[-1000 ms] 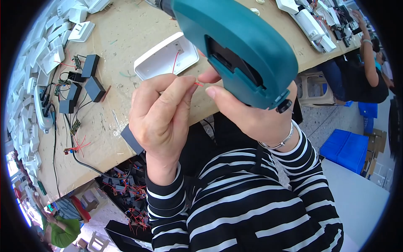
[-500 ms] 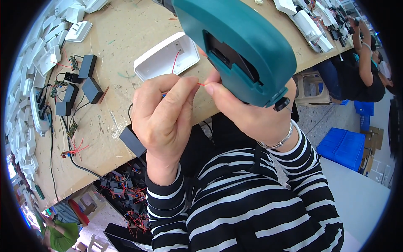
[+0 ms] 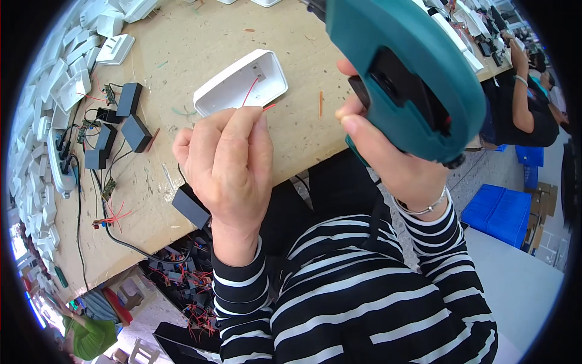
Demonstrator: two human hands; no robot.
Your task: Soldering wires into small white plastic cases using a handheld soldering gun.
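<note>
Head view: two bare hands are above the bench (image 3: 303, 136), well apart from each other.
Left hand (image 3: 227, 161): its fingers are clamped on a red wire (image 3: 270, 107), whose tip comes out beyond them, by the near edge of a white shell (image 3: 233, 85).
Right hand (image 3: 397, 162): its fingers are closed around a teal power tool (image 3: 442, 85), held up.
Wire in shell: a red one runs inside; whether it is the same piece, I cannot tell.
Good handling: I would pinch firmly without crushing, leave the tip visible, and support the tool's weight away from it.
</note>
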